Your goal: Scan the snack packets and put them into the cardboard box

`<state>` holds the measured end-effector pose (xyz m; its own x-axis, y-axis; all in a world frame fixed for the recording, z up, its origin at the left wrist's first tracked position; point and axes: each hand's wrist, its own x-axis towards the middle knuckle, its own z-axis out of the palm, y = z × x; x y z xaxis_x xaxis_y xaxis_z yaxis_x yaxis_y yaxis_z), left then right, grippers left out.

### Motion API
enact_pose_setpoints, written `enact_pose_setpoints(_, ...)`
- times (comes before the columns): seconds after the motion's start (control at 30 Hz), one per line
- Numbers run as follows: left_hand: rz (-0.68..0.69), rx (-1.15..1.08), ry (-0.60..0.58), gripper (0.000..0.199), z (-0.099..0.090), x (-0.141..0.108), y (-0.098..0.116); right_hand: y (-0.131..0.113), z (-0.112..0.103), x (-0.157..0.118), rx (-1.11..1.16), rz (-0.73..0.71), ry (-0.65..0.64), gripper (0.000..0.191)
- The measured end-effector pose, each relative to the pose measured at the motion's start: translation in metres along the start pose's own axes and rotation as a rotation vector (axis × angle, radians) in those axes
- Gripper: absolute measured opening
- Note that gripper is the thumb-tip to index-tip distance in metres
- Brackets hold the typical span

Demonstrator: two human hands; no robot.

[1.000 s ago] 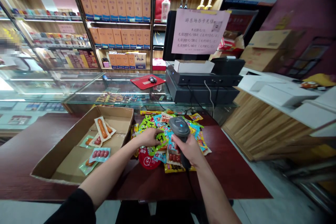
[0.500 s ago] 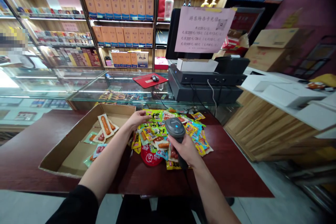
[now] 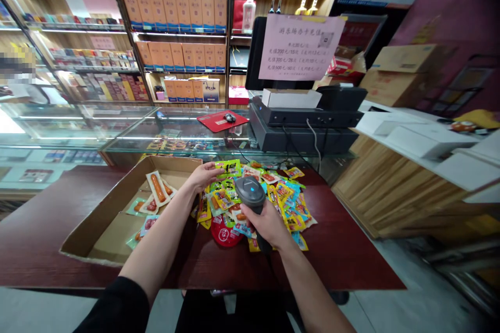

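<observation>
- Head view: left hand (image 3: 203,176) holds a green snack packet (image 3: 228,168), fingers pinched on its near-left edge, lifted just above the far side of the snack pile (image 3: 273,200).
- Right hand (image 3: 265,222) is clenched round the handle of the barcode scanner (image 3: 250,192); scanner head sits just below and right of the packet, blue light on top lit.
- Judgement: for a clean read, keep the packet flat and facing the scanner window, barcode side not covered by the fingers; whether the code faces the scanner cannot be told.
- Cardboard box (image 3: 101,218) lies at the left of the table (image 3: 344,255), touching the pile's left edge; a few sausage packs (image 3: 156,190) inside, much bare bottom.
- Pile reaches close to the table's far edge, under the glass counter (image 3: 175,138); packets there could slide off.
- Open room: bare table near the front edge and toward the right corner; the scanner's cable runs down by the right wrist, so wide swings look restricted.
</observation>
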<state>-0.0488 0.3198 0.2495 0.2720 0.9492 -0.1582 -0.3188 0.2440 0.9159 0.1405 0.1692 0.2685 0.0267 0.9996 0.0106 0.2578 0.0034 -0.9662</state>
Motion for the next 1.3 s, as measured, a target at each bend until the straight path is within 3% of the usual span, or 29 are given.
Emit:
enact_pose_setpoints(0.77,-0.006,0.020,0.006,0.031,-0.0008,0.0017,0.0012,-0.0027,0.0014,-0.0015,0.044,0.024,-0.007,0.023)
enact_pose_setpoints(0.97,-0.011,-0.006,0.007,0.031,0.0021,-0.0019,0.0044,-0.0035,0.0017,-0.0014,0.127,0.095,0.010,0.028)
enact_pose_setpoints(1.3,0.002,-0.021,0.039,0.029,-0.0037,0.0022,0.0051,0.0049,-0.0027,0.0011,0.130,0.065,-0.013,0.027)
